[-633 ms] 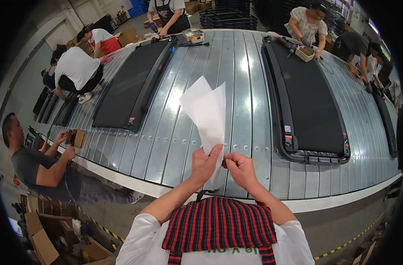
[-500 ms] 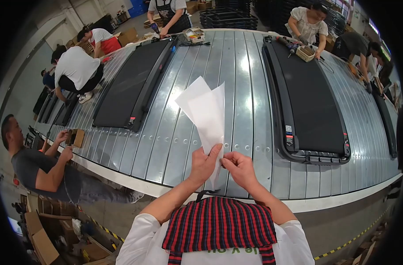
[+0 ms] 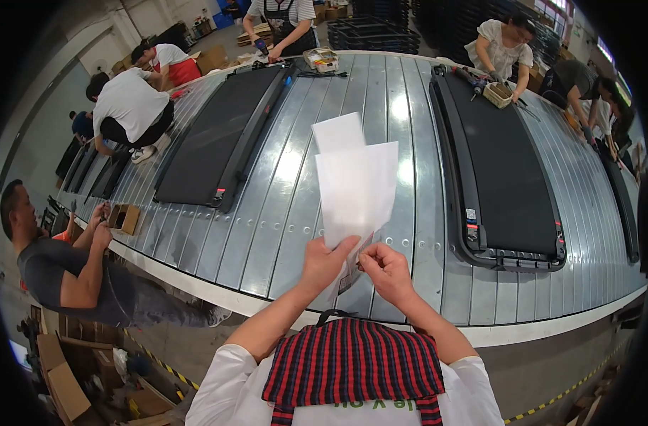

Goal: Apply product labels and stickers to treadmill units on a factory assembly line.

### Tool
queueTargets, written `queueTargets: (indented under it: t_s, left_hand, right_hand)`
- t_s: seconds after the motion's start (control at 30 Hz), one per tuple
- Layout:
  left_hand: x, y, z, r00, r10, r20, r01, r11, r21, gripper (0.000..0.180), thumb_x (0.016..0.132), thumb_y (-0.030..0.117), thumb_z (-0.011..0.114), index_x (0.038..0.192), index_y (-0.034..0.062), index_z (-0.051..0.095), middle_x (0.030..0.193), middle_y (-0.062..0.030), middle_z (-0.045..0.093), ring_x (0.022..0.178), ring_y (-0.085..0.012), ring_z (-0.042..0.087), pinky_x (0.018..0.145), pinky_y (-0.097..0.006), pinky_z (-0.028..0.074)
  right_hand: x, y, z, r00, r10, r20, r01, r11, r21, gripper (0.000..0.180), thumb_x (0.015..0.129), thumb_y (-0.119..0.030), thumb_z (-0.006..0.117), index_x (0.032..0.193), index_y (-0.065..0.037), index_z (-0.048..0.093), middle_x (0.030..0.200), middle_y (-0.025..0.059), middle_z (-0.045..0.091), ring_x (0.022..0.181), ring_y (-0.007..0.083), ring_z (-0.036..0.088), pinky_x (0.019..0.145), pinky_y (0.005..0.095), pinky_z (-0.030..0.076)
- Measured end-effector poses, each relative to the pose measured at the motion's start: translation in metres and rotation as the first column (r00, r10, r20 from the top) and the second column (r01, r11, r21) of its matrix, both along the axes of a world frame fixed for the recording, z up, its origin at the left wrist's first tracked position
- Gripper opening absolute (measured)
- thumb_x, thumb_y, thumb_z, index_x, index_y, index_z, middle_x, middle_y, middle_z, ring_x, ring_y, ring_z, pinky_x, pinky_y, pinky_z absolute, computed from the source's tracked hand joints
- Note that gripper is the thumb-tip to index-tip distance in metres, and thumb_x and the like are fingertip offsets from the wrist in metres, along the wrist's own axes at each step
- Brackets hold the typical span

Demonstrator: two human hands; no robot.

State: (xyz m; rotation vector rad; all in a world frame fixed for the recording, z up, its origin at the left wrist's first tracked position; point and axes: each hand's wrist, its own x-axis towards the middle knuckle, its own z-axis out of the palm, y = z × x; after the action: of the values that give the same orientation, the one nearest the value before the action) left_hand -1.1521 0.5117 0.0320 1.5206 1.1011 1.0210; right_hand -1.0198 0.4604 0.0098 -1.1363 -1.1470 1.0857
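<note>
In the head view, the person's left hand (image 3: 329, 264) grips white papers (image 3: 357, 188) between thumb and fingers, the papers standing up above the near part of the metal table (image 3: 267, 248). The right hand (image 3: 386, 269) has its fingertips drawn narrow beside their lower edge; what they pinch, if anything, cannot be told. The step in hand seems to be separating or sorting the papers. The next move would call for a steady left grip and a fine right pinch.

Grey floor (image 3: 544, 370), yellow-black striped tape (image 3: 171, 368); pale wall (image 3: 54, 117) left, bright windows (image 3: 553, 13) upper right.
</note>
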Motion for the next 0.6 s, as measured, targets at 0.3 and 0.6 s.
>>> queueTargets:
  t_s: [0.3,0.6]
  left_hand:
    - [-0.033,0.022,0.000,0.976,0.170,-0.134,-0.154,0.981,0.119,0.027,0.076,0.022,0.062,0.086,-0.0031,0.061,0.072,-0.0137,0.063,0.065,-0.0148,0.060,0.058,-0.027,0.046]
    - [-0.028,0.030,-0.015,0.997,0.051,-0.052,-0.056,0.995,-0.081,0.030,0.071,0.022,0.066,0.083,-0.0047,0.062,0.071,-0.0114,0.063,0.062,-0.0131,0.058,0.058,-0.028,0.046]
  right_hand:
    - [0.033,-0.009,0.019,0.949,-0.249,-0.196,0.247,0.968,-0.035,0.009,0.080,-0.010,0.053,0.077,-0.001,0.055,0.067,0.0048,0.057,0.061,0.0102,0.054,0.057,0.0224,0.044]
    - [-0.034,0.004,0.058,0.727,-0.217,0.652,-0.197,0.843,0.500,0.011,0.069,-0.004,0.062,0.078,-0.004,0.057,0.073,0.0098,0.058,0.065,0.0262,0.056,0.057,0.0320,0.046]
